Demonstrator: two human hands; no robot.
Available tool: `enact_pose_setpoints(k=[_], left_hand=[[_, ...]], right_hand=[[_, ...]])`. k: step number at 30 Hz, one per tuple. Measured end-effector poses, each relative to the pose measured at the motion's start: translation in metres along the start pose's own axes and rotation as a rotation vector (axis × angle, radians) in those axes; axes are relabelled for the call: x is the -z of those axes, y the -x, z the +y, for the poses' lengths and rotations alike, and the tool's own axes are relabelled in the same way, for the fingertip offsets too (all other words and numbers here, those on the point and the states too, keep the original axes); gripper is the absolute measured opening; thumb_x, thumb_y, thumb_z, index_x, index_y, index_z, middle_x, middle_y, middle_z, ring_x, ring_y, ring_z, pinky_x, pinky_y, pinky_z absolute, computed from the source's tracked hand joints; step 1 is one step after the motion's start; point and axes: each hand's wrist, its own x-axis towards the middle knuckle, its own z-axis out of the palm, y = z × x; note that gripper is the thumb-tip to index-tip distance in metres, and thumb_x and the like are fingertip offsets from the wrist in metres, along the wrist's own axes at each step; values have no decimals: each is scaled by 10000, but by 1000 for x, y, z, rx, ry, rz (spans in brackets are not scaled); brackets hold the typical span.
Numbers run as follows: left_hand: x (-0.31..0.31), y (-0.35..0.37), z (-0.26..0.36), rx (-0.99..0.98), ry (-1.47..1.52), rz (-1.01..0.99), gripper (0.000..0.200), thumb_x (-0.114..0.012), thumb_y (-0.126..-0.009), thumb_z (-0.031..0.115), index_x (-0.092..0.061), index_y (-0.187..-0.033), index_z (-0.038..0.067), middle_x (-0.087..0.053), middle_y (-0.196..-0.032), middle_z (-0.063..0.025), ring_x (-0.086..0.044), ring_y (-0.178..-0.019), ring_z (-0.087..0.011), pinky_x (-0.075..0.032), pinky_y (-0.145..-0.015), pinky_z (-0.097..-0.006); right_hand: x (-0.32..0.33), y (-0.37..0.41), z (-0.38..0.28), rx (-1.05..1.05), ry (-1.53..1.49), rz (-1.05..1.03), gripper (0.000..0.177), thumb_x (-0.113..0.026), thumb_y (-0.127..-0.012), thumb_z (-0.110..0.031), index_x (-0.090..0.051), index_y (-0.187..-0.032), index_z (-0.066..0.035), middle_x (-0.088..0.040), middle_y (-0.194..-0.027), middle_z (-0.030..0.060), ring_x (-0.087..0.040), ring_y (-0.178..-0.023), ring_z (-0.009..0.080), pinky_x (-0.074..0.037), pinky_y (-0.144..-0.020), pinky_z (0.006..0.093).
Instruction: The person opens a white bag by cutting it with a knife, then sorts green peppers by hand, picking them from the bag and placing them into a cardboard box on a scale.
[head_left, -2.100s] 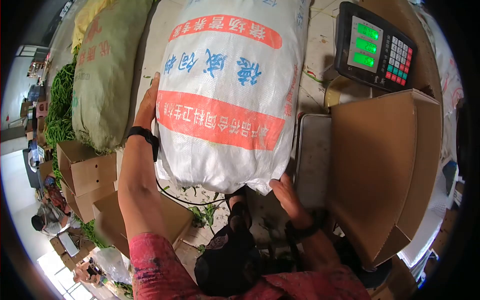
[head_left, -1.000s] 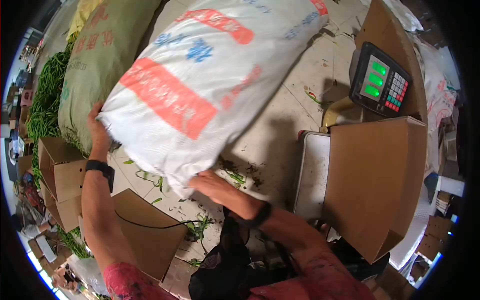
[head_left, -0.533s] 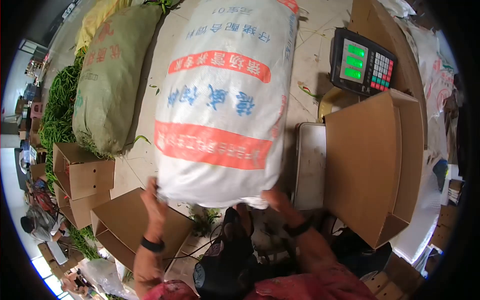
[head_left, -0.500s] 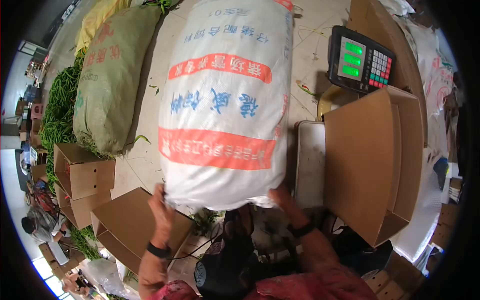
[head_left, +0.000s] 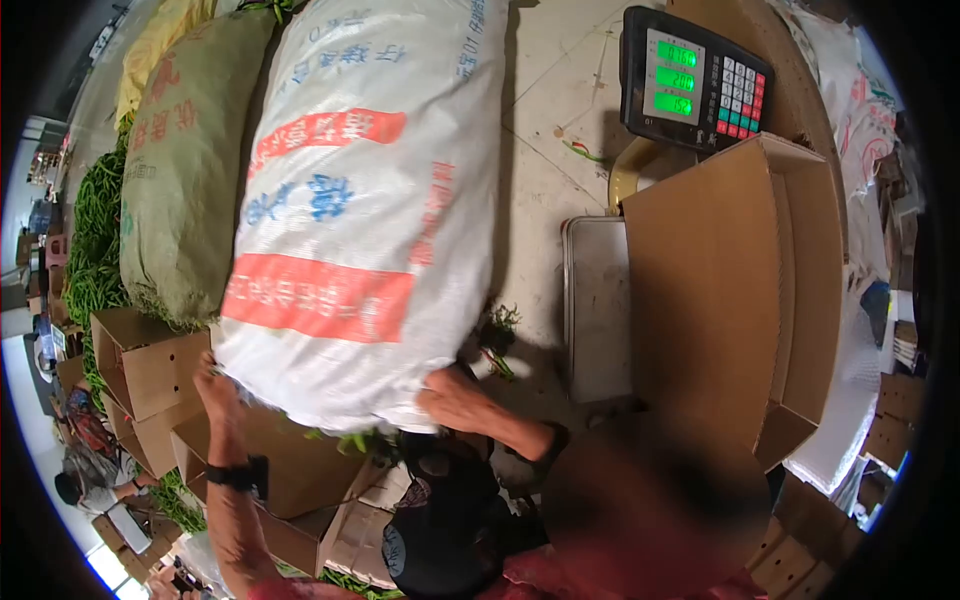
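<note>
A large white woven sack (head_left: 390, 230) with red bands and blue print lies lengthwise in front of me, full and bulging. My left hand (head_left: 216, 385) is closed on its near left corner. At the near right corner my right hand (head_left: 447, 400) grips the bunched sack material, its fingers partly hidden by the cloth. A green woven sack (head_left: 185, 190) lies close along the left side of the white one. Below the near end of the white sack is an open cardboard box (head_left: 290, 470), partly covered by it.
To the right stand a digital scale display (head_left: 690, 85) with lit green readouts, a weighing platform (head_left: 597, 310) and a large open carton (head_left: 700, 290). Green chili peppers (head_left: 97, 230) are heaped at far left. Smaller boxes (head_left: 165, 375) and another person (head_left: 85, 475) are beyond my left arm.
The white sack has shifted left and turned over somewhat, now lying against the green sack. Both my hands moved left with it, and floor with scattered greens shows on its right.
</note>
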Motion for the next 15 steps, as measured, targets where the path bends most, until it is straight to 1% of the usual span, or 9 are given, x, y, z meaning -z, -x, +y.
enact_pose_setpoints(k=[1, 2, 4, 6, 8, 9, 12, 13, 15], left_hand=[[33, -21, -36, 14, -10, -2, 160, -432, -908, -22, -577, -933, 42, -623, -889, -9, -600, -810, -94, -501, -731, -241], [72, -39, -74, 53, -12, 26, 171, -433, -914, -25, -587, -965, 29, -633, -921, -22, -601, -831, -95, -501, -727, -241], [77, -32, -75, 87, -12, 66, 186, -433, -921, -27, -598, -997, 16, -643, -953, -35, -602, -853, -96, -500, -724, -242], [17, 3, -21, 40, -116, 79, 197, -461, -934, 0, -607, -1067, -1, -647, -1003, -48, -599, -896, -100, -492, -750, -241], [8, 8, -29, -9, -110, 40, 189, -496, -939, 37, -605, -1085, -14, -651, -1016, -37, -599, -900, -118, -487, -770, -257], [0, 16, -25, -158, -332, 15, 193, -541, -920, 67, -602, -1084, -14, -663, -994, -60, -608, -888, -159, -490, -778, -290], [-11, 28, -24, -298, -681, 56, 201, -595, -884, 99, -607, -1065, 13, -665, -954, -126, -621, -870, -214, -482, -780, -312], [-2, 25, -40, -339, -697, 64, 258, -612, -835, 76, -587, -1089, 38, -636, -948, -197, -619, -850, -315, -483, -775, -365], [5, 32, -49, -464, -882, 92, 301, -605, -811, 56, -570, -1109, 37, -626, -965, -211, -598, -866, -358, -478, -780, -402]], right_hand=[[-3, -7, -20, -25, 12, -57, 201, -494, -774, -95, -577, -766, 88, -600, -747, 222, -588, -700, 312, -470, -696, 407], [-18, -25, -2, 246, 258, -122, 221, -519, -766, -111, -585, -720, 95, -583, -701, 247, -594, -662, 353, -481, -658, 416], [-57, -51, 35, 428, 581, -124, 240, -537, -766, -126, -602, -770, 105, -597, -751, 270, -611, -720, 391, -491, -698, 427], [-46, -32, 16, -4, -3, -4, 237, -532, -768, -117, -622, -802, 99, -630, -808, 267, -620, -777, 413, -495, -743, 438], [-33, -19, 32, 29, -17, -19, 277, -511, -774, -135, -624, -931, 64, -635, -914, 281, -623, -841, 404, -487, -773, 441], [-27, -14, 41, -50, -3, -53, 290, -515, -775, -146, -618, -952, 60, -630, -919, 286, -617, -837, 409, -489, -761, 432], [-5, 9, 32, -132, 65, -35, 307, -546, -789, -174, -594, -976, 66, -640, -888, 257, -631, -799, 354, -492, -693, 399], [1, 18, 26, -203, -159, -93, 421, -583, -803, -230, -562, -1141, 19, -650, -980, 236, -650, -882, 358, -502, -789, 408], [-2, 33, 51, -55, -280, -51, 427, -623, -832, -206, -550, -1188, 20, -659, -1042, 179, -641, -962, 268, -489, -850, 360]])
